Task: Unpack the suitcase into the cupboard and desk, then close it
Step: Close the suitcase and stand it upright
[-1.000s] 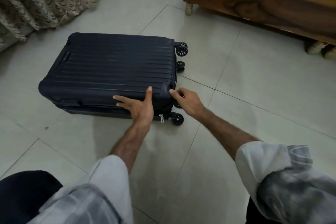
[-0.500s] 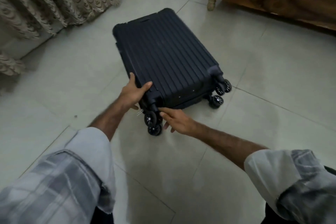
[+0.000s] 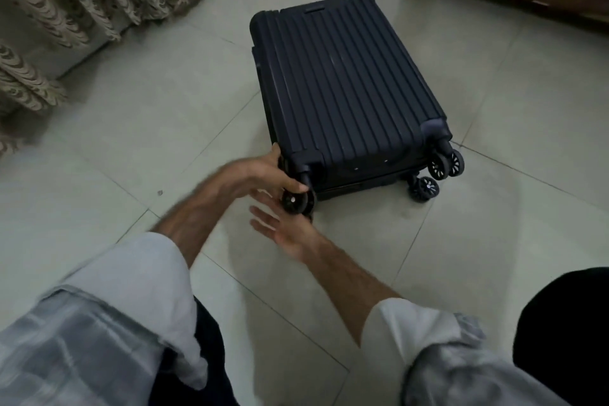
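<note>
Closed suitcase (image 3: 346, 89) lies flat on floor (image 3: 131, 142) at 12 o'clock; left hand (image 3: 263, 175) fingers curled round its near-left corner, right hand (image 3: 283, 227) fingers apart, empty; risk: casters roll, case slips mid-turn.

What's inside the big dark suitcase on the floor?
Nothing inside shows. The suitcase lies shut on the tiled floor, so its ribbed shell hides any contents. The left hand touches the corner by a wheel.

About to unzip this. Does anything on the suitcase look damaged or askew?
Nothing stands out. The suitcase lies flat on the floor, shut, shell unbroken, visible wheels attached. The left hand holds its near corner.
</note>
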